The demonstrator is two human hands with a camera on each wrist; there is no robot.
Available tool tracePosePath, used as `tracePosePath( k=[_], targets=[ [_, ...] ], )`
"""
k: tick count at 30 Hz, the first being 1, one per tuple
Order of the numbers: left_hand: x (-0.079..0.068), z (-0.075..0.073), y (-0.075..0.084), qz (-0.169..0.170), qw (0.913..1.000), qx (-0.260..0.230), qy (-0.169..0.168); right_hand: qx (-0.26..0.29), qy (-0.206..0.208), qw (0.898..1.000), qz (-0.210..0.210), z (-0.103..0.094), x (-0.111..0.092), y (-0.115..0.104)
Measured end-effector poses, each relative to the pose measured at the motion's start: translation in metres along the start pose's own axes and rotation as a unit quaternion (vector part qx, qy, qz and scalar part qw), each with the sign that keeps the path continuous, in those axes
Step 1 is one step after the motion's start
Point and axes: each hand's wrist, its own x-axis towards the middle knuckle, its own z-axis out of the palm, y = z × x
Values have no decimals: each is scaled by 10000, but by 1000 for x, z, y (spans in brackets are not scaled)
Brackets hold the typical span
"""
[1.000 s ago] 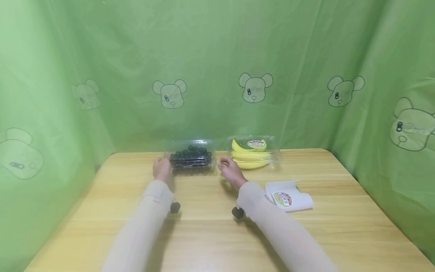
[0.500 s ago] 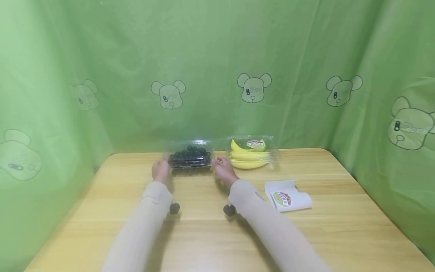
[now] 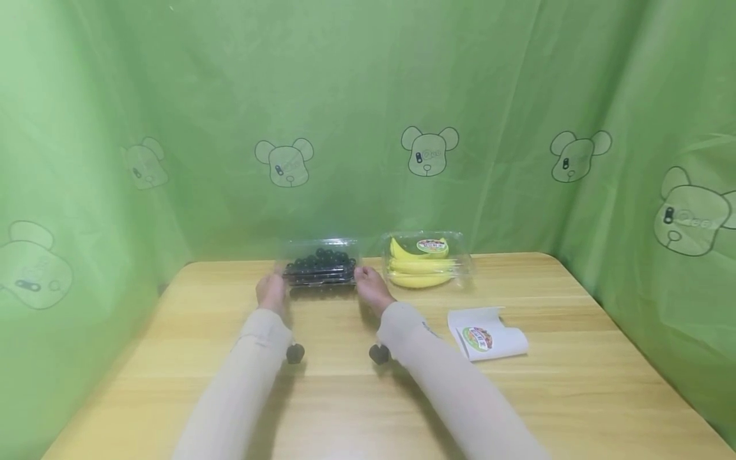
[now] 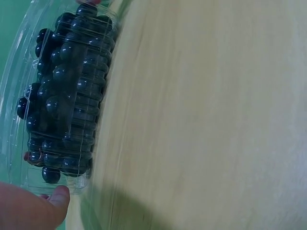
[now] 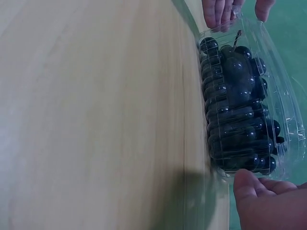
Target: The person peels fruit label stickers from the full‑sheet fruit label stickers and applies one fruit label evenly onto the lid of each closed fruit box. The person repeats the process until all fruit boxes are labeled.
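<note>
A clear plastic clamshell box (image 3: 322, 281) of dark grapes (image 3: 324, 258) stands near the table's far edge in the head view. At its left end my left hand (image 3: 271, 292) grips the plastic; the thumb (image 4: 58, 196) shows at the box's corner in the left wrist view. My right hand (image 3: 374, 289) holds the opposite end, its thumb (image 5: 244, 181) against the wall in the right wrist view. The left hand's fingers (image 5: 218, 12) appear at the far end there. Most fingers of the right hand are hidden behind the box.
A second clear box (image 3: 464, 262) with bananas (image 3: 420, 265) and a round sticker stands just right of the grapes. A curled white sticker sheet (image 3: 500, 342) lies nearer on the wooden table (image 3: 333, 409). Green curtains (image 3: 356, 76) surround the table.
My right hand has moved left from the gap beside the bananas to the right end of the grape box and taken hold of it. The left hand has stayed at the left end.
</note>
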Motion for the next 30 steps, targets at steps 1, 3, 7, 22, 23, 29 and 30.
tracePosePath(
  k=[1,3,7,22,23,29,30],
  targets=[
    [0,0,0,-15,10000,-42,10,-2,0,10000,19,0,0,0],
    [0,0,0,-70,9999,-113,27,12,9,10000,64,1,1,0],
    [1,1,-1,-250,9989,-376,104,-1,81,9999,84,3,1,3],
    [4,-3,-4,32,9992,-365,151,125,-13,9999,66,4,3,9],
    [4,-3,-4,19,9991,-393,156,86,-20,9999,57,4,3,9],
    [5,-4,-5,67,9988,-438,227,-40,-92,9999,-88,5,-3,7],
    [5,-5,-6,71,9988,-432,227,-24,-91,9999,-95,5,-3,7]
  ],
)
